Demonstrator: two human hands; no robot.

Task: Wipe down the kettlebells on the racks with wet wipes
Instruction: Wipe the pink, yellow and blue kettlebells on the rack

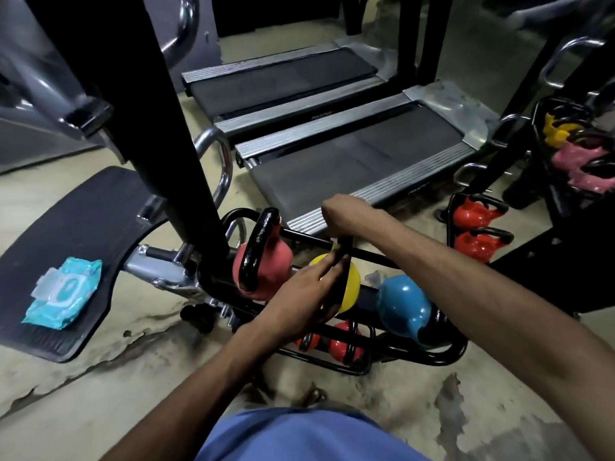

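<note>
Nothing readable here, honestly. Treadmill rail (320,116) has a tiny mark, too blurry. Wipes pack (63,291) print is mush too.

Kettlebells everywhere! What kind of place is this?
Most likely a gym: the yellow kettlebell and others sit in a low black rack, two treadmills lie just behind it, and more kettlebells stand off to the right.

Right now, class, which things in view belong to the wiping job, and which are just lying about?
Job: yellow black-handled kettlebell, pink kettlebell, blue kettlebell, red kettlebells, black metal rack, teal wet-wipe pack.
Lying about: two grey treadmills, black padded bench seat.
</note>
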